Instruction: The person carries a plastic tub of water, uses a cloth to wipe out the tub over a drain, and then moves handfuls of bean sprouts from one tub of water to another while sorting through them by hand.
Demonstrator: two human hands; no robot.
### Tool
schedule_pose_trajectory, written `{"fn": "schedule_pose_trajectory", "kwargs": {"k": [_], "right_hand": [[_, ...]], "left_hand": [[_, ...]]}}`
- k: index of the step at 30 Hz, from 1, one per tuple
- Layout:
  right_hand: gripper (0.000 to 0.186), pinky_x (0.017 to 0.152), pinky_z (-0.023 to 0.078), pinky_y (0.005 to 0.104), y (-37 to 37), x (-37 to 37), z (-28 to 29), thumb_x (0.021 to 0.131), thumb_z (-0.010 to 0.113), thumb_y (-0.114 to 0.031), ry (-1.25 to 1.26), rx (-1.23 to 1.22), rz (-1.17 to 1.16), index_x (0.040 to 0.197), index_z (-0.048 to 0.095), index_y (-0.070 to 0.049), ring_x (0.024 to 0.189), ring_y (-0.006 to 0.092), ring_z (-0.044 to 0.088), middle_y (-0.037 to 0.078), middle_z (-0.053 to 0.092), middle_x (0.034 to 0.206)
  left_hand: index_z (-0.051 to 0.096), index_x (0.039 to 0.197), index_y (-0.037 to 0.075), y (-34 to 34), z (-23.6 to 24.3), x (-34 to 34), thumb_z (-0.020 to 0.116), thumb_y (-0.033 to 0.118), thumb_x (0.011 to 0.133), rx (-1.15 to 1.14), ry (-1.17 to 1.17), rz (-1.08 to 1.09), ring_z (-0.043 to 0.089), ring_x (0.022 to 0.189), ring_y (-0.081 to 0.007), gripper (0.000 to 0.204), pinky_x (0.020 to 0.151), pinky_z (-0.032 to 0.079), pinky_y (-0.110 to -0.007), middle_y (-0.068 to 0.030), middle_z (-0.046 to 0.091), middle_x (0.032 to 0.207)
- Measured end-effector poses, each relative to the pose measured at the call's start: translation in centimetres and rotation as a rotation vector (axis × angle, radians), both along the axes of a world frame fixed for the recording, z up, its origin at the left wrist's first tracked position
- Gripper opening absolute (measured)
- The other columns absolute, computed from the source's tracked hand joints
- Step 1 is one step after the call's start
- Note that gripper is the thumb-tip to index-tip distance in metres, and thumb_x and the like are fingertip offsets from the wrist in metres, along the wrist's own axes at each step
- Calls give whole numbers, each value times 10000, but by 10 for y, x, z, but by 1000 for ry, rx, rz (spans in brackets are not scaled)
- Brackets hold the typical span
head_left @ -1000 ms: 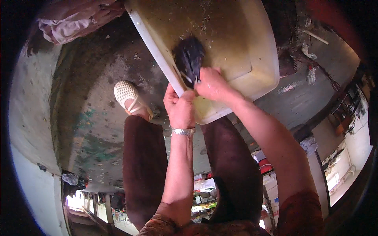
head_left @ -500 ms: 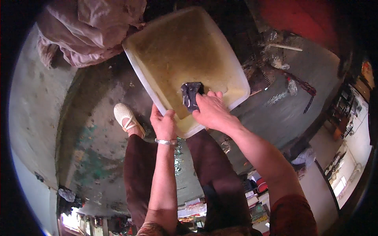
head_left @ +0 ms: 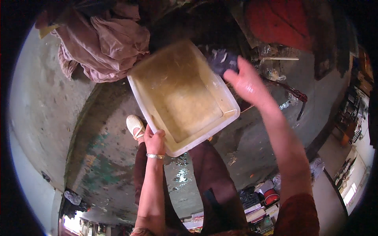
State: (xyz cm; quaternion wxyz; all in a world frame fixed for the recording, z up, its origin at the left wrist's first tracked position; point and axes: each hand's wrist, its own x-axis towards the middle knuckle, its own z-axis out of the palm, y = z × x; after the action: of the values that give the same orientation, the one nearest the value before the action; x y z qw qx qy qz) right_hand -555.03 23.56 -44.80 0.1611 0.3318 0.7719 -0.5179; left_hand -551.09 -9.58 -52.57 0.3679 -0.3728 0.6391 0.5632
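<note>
A pale plastic tub, stained yellowish-brown inside, is tilted in front of me. My left hand is closed around its near left rim, thumb over the edge. Out past the tub's right side, my right hand grips a crumpled dark rag with whitish bits on it. Motion blurs the rag, and part of the fingers is hidden behind it. The back of that hand shines as if wet.
A pinkish-brown cloth lies heaped at the far left. Red material is at the far right, near a pale stick and a dark strap-like piece. My shoe stands on the stained, wet floor left of the tub.
My right hand has lifted the rag out of the tub and moved up and right past its rim. The tub now appears lower in view, still held by my left hand.
</note>
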Motion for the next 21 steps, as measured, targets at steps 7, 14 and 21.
{"fn": "schedule_pose_trajectory", "kwargs": {"k": [7, 14, 21], "right_hand": [[506, 929, 388, 328, 111, -52, -50, 805, 597, -275, 150, 206, -71, 1233, 507, -20, 1087, 200, 513, 67, 572, 1182], [629, 1072, 274, 371, 108, -27, -67, 826, 594, -411, 68, 451, -48, 1343, 438, -88, 1295, 287, 367, 141, 422, 1387], [644, 902, 445, 359, -6, 88, -99, 823, 647, -282, -261, -199, -254, 1344, 396, -1, 1044, 291, 589, 236, 591, 1138]], "left_hand": [[506, 1241, 52, 9, 9, 7, 494, -70, 707, -73, 71, -44, 528, 652, -90, 549, 535, 417, -223, 2, 584, 822], [506, 1216, 9, 12, 17, -2, 513, -62, 719, -45, 144, -124, 575, 728, -102, 502, 620, 442, -212, -35, 624, 914], [506, 1214, 3, 14, 26, -7, 505, -67, 711, -42, 124, -117, 593, 793, -126, 507, 672, 459, -229, -55, 626, 958]]}}
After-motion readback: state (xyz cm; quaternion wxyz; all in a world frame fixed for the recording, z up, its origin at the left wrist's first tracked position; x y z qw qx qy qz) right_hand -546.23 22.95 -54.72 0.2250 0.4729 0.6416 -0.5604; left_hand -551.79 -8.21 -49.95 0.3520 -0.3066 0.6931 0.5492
